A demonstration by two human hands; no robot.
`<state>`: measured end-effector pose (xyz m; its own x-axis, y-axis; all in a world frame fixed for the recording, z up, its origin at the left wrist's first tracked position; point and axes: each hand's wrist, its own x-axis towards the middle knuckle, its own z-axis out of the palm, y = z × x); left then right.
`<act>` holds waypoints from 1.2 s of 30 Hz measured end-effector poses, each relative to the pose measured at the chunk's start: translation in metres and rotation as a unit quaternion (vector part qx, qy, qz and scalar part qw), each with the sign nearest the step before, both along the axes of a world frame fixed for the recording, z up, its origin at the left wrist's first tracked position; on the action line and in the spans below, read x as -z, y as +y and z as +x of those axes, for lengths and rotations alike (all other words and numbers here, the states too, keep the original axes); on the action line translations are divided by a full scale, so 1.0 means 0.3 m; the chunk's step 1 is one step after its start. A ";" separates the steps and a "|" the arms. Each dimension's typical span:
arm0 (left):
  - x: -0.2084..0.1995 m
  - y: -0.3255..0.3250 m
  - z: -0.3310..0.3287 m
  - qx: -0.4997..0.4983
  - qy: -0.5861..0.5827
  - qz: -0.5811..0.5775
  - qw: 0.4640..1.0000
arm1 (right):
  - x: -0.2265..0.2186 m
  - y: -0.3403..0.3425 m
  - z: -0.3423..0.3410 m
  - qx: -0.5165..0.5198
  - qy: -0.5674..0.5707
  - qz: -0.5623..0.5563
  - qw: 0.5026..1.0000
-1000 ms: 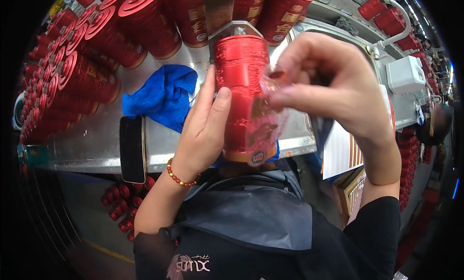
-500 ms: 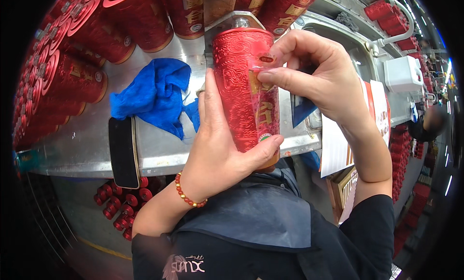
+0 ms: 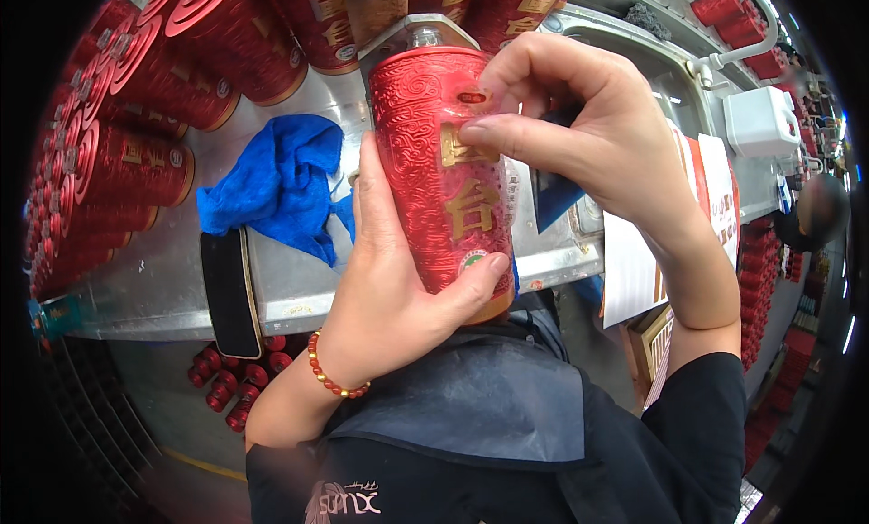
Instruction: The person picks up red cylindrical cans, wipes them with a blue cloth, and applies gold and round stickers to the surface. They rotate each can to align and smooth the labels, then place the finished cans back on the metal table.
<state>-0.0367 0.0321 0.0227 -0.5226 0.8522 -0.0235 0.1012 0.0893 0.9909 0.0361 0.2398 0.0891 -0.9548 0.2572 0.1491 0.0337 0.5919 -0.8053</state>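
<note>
A red embossed bottle (image 3: 412,153) with gold characters and a clear glass neck is tilted in front of me over the bench edge. My left hand (image 3: 398,262) is wrapped round its lower part, the thumb across the front near a small round green-and-white mark. At the bottle's upper right, my right hand (image 3: 579,117) has thumb and forefinger bent in a pinch at the edge of a clear label (image 3: 469,207) with gold characters. The label lies along the front of the bottle. Its corner is partly hidden by the fingertips.
Crumpled blue cloth (image 3: 281,185) and a black phone (image 3: 230,293) lie on the metal bench (image 3: 303,311). Several similar red bottles (image 3: 136,171) crowd the left and back. To the right are a sink (image 3: 665,80), a white jug (image 3: 760,121) and printed sheets (image 3: 634,262).
The bottle and both hands have shifted slightly left. The bottle's front has turned more toward me, showing more of the gold characters, and my right fingertips still pinch near its top.
</note>
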 end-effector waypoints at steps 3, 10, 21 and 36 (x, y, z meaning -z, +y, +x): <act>0.001 -0.004 -0.007 0.013 -0.003 0.003 1.000 | 0.002 0.001 0.006 0.009 -0.016 -0.021 1.000; -0.013 -0.002 -0.012 0.017 -0.127 0.040 0.991 | 0.012 0.005 0.002 0.002 -0.020 -0.052 0.998; 0.000 -0.017 -0.023 0.057 -0.032 0.015 0.998 | 0.006 -0.005 0.009 0.006 -0.046 -0.108 0.993; -0.006 0.001 -0.005 0.023 -0.094 0.029 0.995 | 0.043 -0.007 0.003 0.012 -0.007 -0.094 0.996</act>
